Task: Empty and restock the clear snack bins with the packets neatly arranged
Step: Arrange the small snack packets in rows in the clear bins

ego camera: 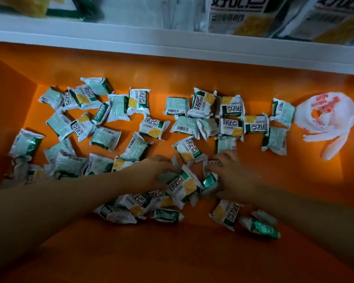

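Right now the left hand [159, 170] grips one of the snack packets [183, 184] near the front edge of the orange surface [172, 252]. Whether the right hand [235, 176] holds any, I can't tell.

The packets [149, 127] are wrapped in thin, glossy plastic film, crinkled at the sealed ends. The orange surface [172, 252] looks smooth with a soft sheen. The white bag [337, 119] is flimsy, creased plastic. The shelf edge [172, 43] looks smooth, matt white.

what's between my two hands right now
In the head view, a small bunch of snack packets lies between the left hand and the right hand, one packet face up in the middle. Both hands touch the bunch.
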The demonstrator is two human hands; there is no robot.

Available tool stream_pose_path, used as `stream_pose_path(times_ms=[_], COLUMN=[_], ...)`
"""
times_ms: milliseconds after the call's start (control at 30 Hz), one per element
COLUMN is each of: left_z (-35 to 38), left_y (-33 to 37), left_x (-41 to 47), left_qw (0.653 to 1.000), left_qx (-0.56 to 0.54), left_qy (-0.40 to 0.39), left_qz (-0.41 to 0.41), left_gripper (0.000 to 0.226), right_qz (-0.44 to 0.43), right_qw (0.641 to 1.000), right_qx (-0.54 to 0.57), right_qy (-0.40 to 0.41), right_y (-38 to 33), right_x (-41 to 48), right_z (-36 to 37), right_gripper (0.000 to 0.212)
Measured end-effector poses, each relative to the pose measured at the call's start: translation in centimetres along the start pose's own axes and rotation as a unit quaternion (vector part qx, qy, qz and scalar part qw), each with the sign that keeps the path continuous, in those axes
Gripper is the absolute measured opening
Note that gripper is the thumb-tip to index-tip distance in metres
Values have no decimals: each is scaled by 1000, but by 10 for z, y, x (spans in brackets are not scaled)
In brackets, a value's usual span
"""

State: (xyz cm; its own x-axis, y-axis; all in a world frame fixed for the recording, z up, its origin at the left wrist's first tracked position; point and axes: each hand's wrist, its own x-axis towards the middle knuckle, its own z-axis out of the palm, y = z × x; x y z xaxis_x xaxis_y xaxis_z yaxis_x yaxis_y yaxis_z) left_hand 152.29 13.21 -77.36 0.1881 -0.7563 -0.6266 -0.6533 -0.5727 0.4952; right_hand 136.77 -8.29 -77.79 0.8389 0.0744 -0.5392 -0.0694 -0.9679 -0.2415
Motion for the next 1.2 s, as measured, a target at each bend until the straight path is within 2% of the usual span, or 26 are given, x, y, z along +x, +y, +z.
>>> stream_pose_path(times_ms=[100, 167, 267, 333, 400, 467, 600, 700, 800, 867, 1000, 1067, 1200], left_z=[-6, -9, -10, -6, -2, 1, 1, 3, 5, 4, 0, 1, 8], left_y=[-5, -7, -2, 5, 12, 17, 25, 29, 25, 20, 14, 11, 12], left_x=[2, 4, 6, 10, 15, 24, 45, 49, 43, 38, 34, 35, 39], left_qw=[990, 979, 969, 978, 988, 990, 987, 984, 978, 975, 982, 981, 973], left_qx=[-109, -164, -208, -164, -104, -84, -134, -161, -189, -195, -152, -148, -201], left_qy=[65, 87, 32, -6, -18, -14, 18, 37, 55, 65, 62, 48, 43], left_qz=[-57, -89, -128, -125, -110, -111, -85, -71, -71, -80, -97, -113, -101], left_gripper=[60, 70, 97, 110, 119, 123, 121, 115, 114, 117, 116, 116, 112], right_qz=[61, 98, 123, 144, 176, 193, 185, 147, 161, 190, 219, 197, 159], right_qw=[992, 980, 958, 948, 938, 932, 920, 927, 927, 919, 887, 868, 859], right_qx=[86, 151, 230, 250, 281, 303, 343, 345, 335, 341, 407, 456, 487], right_qy=[66, 86, 120, 137, 98, 56, 40, 24, 48, 61, 2, -5, 2], right_y=[10, 13, 21, 28, 34, 37, 30, 21, 21, 25, 26, 21, 13], right_x=[2, 1, 1, 3, 8, 14, 22, 16, 7, 5, 5, 4, 8], right_z=[-2, -7, -16, -23, -31, -36, -35, -31, -25, -24, -21, -17, -14], right_gripper=[65, 64, 68, 86, 106, 117, 111, 102, 101, 107, 108, 104, 96])
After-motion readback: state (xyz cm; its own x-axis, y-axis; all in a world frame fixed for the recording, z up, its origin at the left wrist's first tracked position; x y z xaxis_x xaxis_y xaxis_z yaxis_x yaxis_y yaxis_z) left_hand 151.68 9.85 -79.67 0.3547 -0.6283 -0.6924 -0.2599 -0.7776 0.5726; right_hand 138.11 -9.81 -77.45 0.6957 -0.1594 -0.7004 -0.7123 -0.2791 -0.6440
